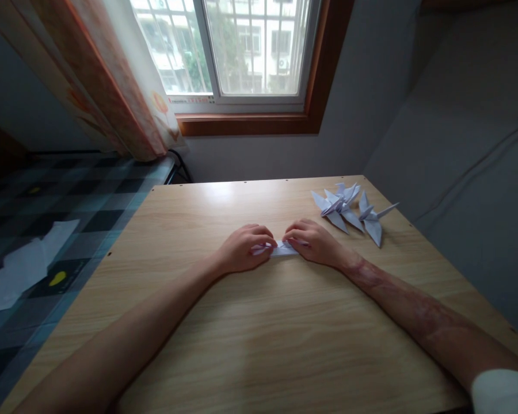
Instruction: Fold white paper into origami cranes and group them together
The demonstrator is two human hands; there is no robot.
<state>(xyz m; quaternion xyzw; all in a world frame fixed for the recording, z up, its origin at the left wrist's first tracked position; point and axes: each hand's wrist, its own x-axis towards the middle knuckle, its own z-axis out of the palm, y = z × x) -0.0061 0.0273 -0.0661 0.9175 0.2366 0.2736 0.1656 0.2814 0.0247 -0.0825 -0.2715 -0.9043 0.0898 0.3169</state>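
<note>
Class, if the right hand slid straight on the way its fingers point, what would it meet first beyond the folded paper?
Probably the left hand, which faces the right hand across the folded paper; their exact alignment in depth is hard to judge.

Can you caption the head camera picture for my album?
Left hand and right hand hold a folded white paper strip on a pale wood-grained table near white paper birds.
</note>
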